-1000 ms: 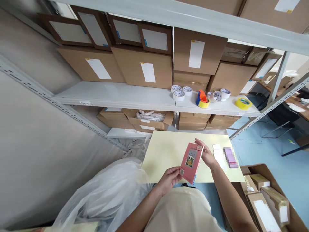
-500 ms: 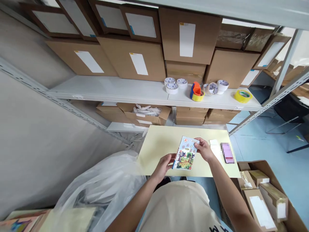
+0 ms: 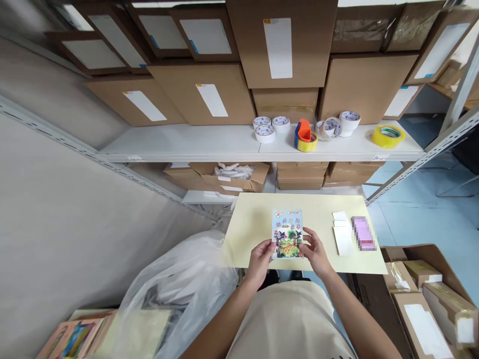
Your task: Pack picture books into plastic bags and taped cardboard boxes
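A bag [image 3: 179,289] fills the lower left of the frame. Just right of it, at lower centre, the left hand [image 3: 261,257] comes up from the bottom edge with the forearm slanting right. Its fingers are closed on the lower left corner of the book [image 3: 287,232], thumb on top. The right hand [image 3: 315,249] mirrors it, pinching the lower right corner. Half a second ago the book was tilted, with the right hand at its upper corner; a second ago its pink back showed. Now the picture cover faces up and it sits square, low over the near part of the table [image 3: 254,219]; whether it touches is unclear. Its long axis runs up the frame, top toward the shelf [image 3: 209,144]. Labels [image 3: 342,239] lie further right.
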Motion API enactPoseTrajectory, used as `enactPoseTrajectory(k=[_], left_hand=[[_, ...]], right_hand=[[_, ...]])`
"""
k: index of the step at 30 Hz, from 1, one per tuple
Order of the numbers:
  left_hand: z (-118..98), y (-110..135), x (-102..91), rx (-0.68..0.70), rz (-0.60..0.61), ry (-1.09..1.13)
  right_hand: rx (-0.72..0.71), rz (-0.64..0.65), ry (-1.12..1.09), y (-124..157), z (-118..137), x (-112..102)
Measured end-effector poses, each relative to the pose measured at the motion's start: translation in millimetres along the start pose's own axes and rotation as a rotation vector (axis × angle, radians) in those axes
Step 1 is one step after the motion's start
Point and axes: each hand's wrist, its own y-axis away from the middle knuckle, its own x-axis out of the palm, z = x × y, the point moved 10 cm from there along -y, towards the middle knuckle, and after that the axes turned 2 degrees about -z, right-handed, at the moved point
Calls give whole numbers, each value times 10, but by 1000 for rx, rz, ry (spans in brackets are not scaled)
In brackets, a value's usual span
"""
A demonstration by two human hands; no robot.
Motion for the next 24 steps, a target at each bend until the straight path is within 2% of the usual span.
enactPoseTrajectory(k=[7, 14, 19, 21, 24], left_hand=[[-55, -8, 31, 34, 13, -32], [-15, -101, -155, 96, -45, -5], [62, -144, -326, 147, -49, -66], [134, -193, -472, 149, -93, -104], [256, -334, -790, 139, -216, -170]], right_hand=[[6, -88, 5, 25, -115, -154], [20, -106, 52, -87, -181, -137], [55, -64, 116, -241, -364, 59], [72, -49, 132, -334, -463, 195], [104, -34, 163, -515, -656, 420]])
